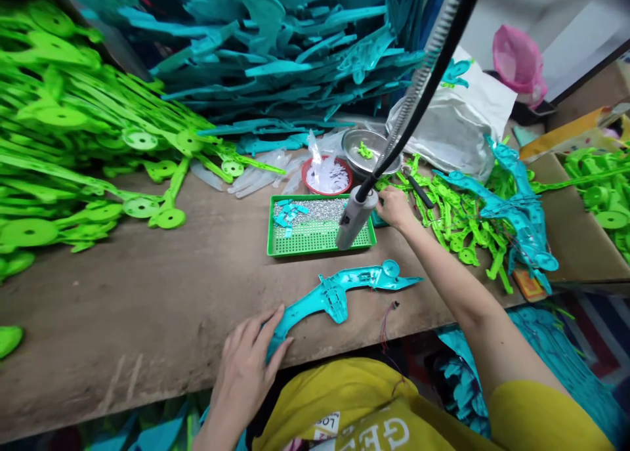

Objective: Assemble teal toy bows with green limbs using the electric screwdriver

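Note:
My left hand (pixel 252 359) grips the narrow left end of a long blue plastic part (pixel 315 301) between thumb and fingers. The part lies on the table, with a round disc and a pointed tip at its right end. Thin wires with a small dark connector (pixel 395 304) lie below that tip. My right hand (pixel 394 208) is stretched out to the right edge of a green tray (pixel 319 246), fingers curled together; what they pinch is hidden. Screws and small blue pieces lie in the tray. A grey cylindrical tool (pixel 355 220) hangs over it on a black cord.
Green parts (pixel 63 116) are heaped at left, blue parts (pixel 295 44) at the back. Behind the tray stand a red bowl (pixel 329 175) of small white pieces and a metal bowl (pixel 369 150). Green pieces (pixel 457 218) and a cardboard box (pixel 571 228) are at right.

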Available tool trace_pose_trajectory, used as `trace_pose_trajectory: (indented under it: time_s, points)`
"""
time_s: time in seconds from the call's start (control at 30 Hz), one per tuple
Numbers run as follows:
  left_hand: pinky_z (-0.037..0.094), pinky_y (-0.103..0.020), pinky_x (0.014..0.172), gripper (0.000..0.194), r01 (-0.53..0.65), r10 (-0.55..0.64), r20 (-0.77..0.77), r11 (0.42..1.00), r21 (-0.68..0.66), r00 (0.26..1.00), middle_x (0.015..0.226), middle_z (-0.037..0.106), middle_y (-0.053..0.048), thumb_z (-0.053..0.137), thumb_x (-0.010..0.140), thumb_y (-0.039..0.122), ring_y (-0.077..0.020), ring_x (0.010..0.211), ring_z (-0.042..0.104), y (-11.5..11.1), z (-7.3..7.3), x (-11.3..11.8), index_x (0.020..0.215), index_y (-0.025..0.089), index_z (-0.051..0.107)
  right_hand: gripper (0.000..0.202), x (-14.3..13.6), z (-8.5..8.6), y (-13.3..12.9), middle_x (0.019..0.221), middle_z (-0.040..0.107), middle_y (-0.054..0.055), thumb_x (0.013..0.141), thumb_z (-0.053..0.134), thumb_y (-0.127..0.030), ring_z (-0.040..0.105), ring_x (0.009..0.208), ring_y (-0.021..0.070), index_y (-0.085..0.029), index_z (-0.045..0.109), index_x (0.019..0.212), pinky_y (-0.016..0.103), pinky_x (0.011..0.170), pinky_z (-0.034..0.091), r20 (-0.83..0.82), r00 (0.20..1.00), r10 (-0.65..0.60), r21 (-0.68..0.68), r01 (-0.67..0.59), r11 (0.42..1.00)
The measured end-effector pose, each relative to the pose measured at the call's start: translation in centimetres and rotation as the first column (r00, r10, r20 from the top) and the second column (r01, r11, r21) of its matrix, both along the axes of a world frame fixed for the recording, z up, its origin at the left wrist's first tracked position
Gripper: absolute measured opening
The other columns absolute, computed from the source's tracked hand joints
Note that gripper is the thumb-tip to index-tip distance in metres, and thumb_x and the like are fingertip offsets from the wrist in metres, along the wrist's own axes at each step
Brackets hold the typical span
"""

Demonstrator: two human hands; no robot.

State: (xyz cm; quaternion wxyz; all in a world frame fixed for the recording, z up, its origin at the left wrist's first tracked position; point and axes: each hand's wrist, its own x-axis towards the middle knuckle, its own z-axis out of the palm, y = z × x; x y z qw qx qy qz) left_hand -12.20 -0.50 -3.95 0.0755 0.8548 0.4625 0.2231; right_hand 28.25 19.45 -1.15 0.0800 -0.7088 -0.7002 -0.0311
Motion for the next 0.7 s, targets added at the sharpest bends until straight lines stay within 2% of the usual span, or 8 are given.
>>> trace_pose_trajectory:
  time_s: [0.17,0.3,0.37,0.43,0.5,0.57,0.63,0.7]
  points:
    - [0.049,-0.04,0.088,0.046,0.002,-0.001,0.033,1.0,-0.016,0.999,0.119,0.066,-0.012,0.06,0.1,0.033,-0.0277,0.105,0.063,-0.2,0.6,0.4,0.143,0.019,0.051,0.026,-0.5,0.8,0.8,0.098,0.075,0.023,0.087,0.052,-0.014,0.068,0.09,0.0312,-0.007,0.076,0.094,0.039,0.082,0.051,-0.024,0.996,-0.084,-0.015,0.084,0.996]
    - [0.05,-0.04,0.087,0.046,-0.028,0.028,0.024,0.999,-0.017,0.999,0.118,0.066,-0.012,0.062,0.099,0.03,-0.028,0.103,0.064,-0.6,1.0,0.8,0.143,0.021,0.051,0.018,-0.4,2.0,-0.1,0.086,0.077,0.016,0.08,0.061,-0.014,0.071,0.086,0.0298,-0.009,0.077,0.085,0.041,0.085,0.053,-0.237,0.955,-0.18,0.037,0.194,0.98]
    - [0.05,-0.04,0.087,0.046,-0.041,0.041,0.023,0.999,-0.028,0.999,0.119,0.067,-0.012,0.063,0.099,0.031,-0.0282,0.103,0.064,-0.8,1.2,0.9,0.142,0.021,0.052,0.015,-0.8,2.9,-2.2,0.079,0.077,0.01,0.075,0.065,-0.016,0.072,0.079,0.0251,-0.011,0.078,0.08,0.038,0.083,0.054,-0.411,0.895,-0.173,0.077,0.223,0.972]
    - [0.05,-0.04,0.087,0.045,-0.055,0.057,0.028,0.998,-0.039,0.998,0.12,0.067,-0.011,0.063,0.098,0.031,-0.028,0.103,0.064,-1.0,1.3,1.1,0.141,0.022,0.053,0.014,-1.9,3.5,-5.6,0.074,0.077,0.006,0.072,0.067,-0.021,0.071,0.072,0.0212,-0.014,0.078,0.078,0.034,0.076,0.056,-0.609,0.782,-0.129,0.081,0.223,0.972]
    - [0.051,-0.04,0.087,0.044,-0.072,0.073,0.032,0.996,-0.047,0.997,0.119,0.068,-0.011,0.063,0.098,0.031,-0.0279,0.102,0.064,-1.1,1.4,1.3,0.141,0.022,0.054,0.016,-3.6,3.5,-9.6,0.072,0.077,0.004,0.071,0.069,-0.028,0.07,0.067,0.0195,-0.017,0.079,0.077,0.032,0.067,0.056,-0.762,0.636,-0.119,0.007,0.191,0.982]
    - [0.051,-0.04,0.088,0.044,-0.08,0.082,0.032,0.995,-0.057,0.996,0.119,0.068,-0.011,0.062,0.099,0.032,-0.0282,0.103,0.064,-1.2,1.4,1.4,0.141,0.021,0.054,0.017,-5.4,2.8,-13.2,0.072,0.078,0.004,0.07,0.07,-0.032,0.07,0.064,0.0186,-0.019,0.079,0.076,0.031,0.062,0.056,-0.83,0.535,-0.161,-0.097,0.145,0.985]
    - [0.05,-0.041,0.089,0.044,-0.085,0.087,0.033,0.994,-0.072,0.996,0.119,0.068,-0.012,0.061,0.099,0.032,-0.0283,0.104,0.064,-1.2,1.4,1.5,0.141,0.022,0.055,0.017,-7.0,1.7,-15.9,0.07,0.077,0.005,0.07,0.072,-0.033,0.069,0.06,0.0186,-0.019,0.08,0.075,0.031,0.059,0.056,-0.835,0.501,-0.229,-0.167,0.165,0.972]
    - [0.05,-0.041,0.09,0.045,-0.089,0.092,0.038,0.992,-0.087,0.995,0.119,0.068,-0.011,0.06,0.099,0.033,-0.0281,0.103,0.064,-1.2,1.4,1.5,0.142,0.023,0.055,0.016,-7.9,0.7,-17.3,0.069,0.077,0.005,0.07,0.071,-0.033,0.068,0.058,0.0189,-0.02,0.08,0.074,0.032,0.059,0.056,-0.815,0.512,-0.271,-0.181,0.22,0.959]
